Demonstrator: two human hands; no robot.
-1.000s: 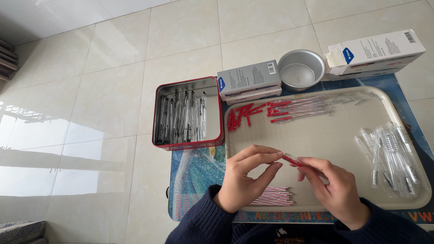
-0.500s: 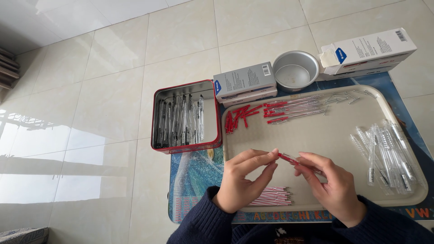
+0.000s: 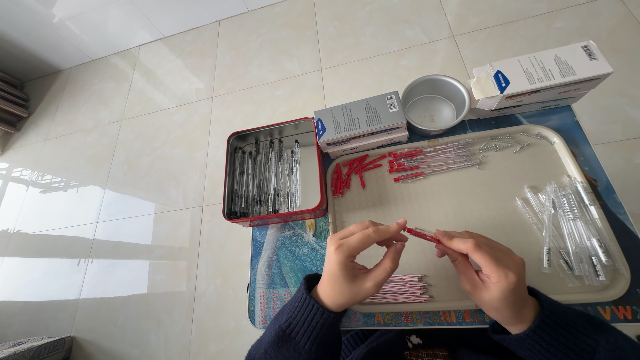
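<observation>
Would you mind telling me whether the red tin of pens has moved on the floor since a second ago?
No. The red tin still sits against the left edge of the beige tray, beside the grey box; only the camera view shifted slightly.

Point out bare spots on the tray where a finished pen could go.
Tray is bare mid-field, between the red caps and the clear barrels, above the left hand and right hand. Crowded: far edge with refills and springs, right side, near-left refill pile.

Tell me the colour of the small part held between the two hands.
Red: the small pen part, pinched between left hand and right hand, head view.
</observation>
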